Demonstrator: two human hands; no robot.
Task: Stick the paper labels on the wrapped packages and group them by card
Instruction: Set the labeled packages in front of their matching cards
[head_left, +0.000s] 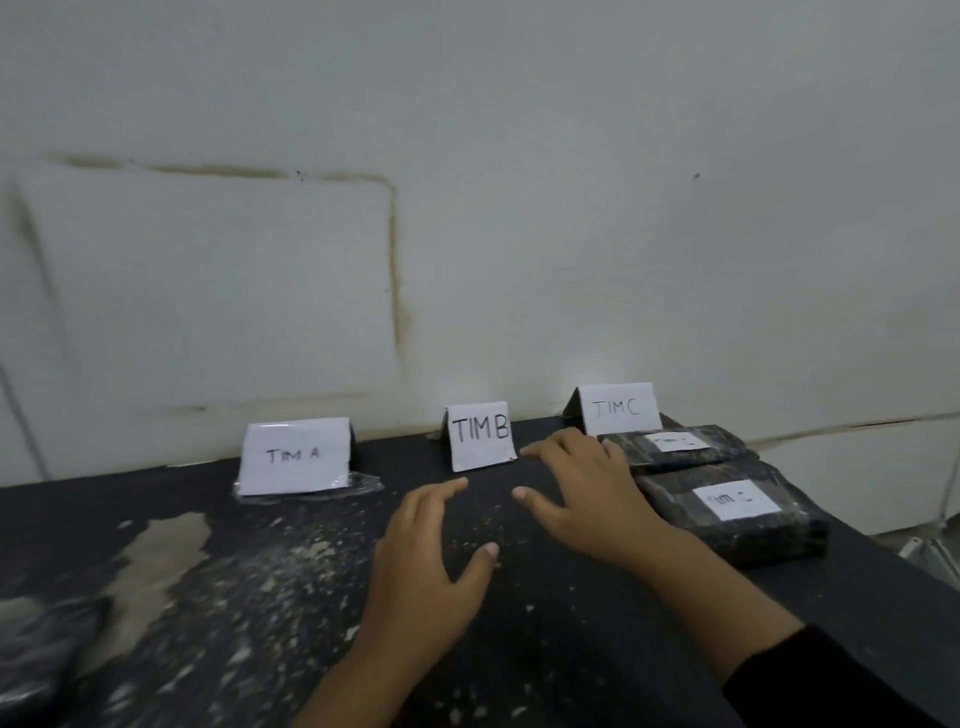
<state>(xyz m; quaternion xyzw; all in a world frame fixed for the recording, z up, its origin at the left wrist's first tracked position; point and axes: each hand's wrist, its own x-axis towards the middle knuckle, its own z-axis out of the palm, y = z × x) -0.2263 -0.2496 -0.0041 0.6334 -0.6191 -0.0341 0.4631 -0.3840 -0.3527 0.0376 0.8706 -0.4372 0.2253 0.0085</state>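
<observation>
I am hovering both empty hands, left and right, grips spread apart, beside two labelled packages near the TIM C card, needing neat alignment.

A black bench with worn, pale-scuffed paint carries three folded paper cards along its back edge: the TIM B card in the middle, the TIM A card to its left, the TIM C card to its right. Two dark wrapped packages (each labelled TIM C) lie in front of the TIM C card, and another dark bundle, blurred, sits far left of TIM B at the near edge.
</observation>
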